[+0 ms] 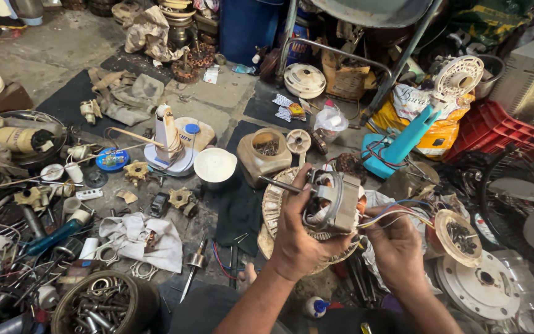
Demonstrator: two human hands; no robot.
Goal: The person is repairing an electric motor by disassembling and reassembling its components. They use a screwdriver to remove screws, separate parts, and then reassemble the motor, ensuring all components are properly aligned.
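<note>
Head view looks down on a person sitting on a cluttered workshop floor (217, 105), both forearms reaching up from the bottom edge. The left hand (295, 238) wraps around the side of a small electric motor (335, 201), its fingers (298, 185) closed on the metal frame, thumb up near the steel shaft that sticks out to the left. The right hand (394, 244) sits just beside it, fingers pinched shut on the bundle of coloured wires (397, 216) trailing from the motor's right side. The motor hangs in the air over a round ribbed disc (273, 207) lying on the floor. Low on the left stands a tin full of bolts and nuts (103, 306), with a crumpled white rag (143, 238) just past it. To the right lies a shallow dish of small screws (458, 238). Farther out stand a brown plastic jar (264, 154), a white bowl (216, 166) and a turquoise tool (400, 145). A red crate (499, 130) lies farther right.
</note>
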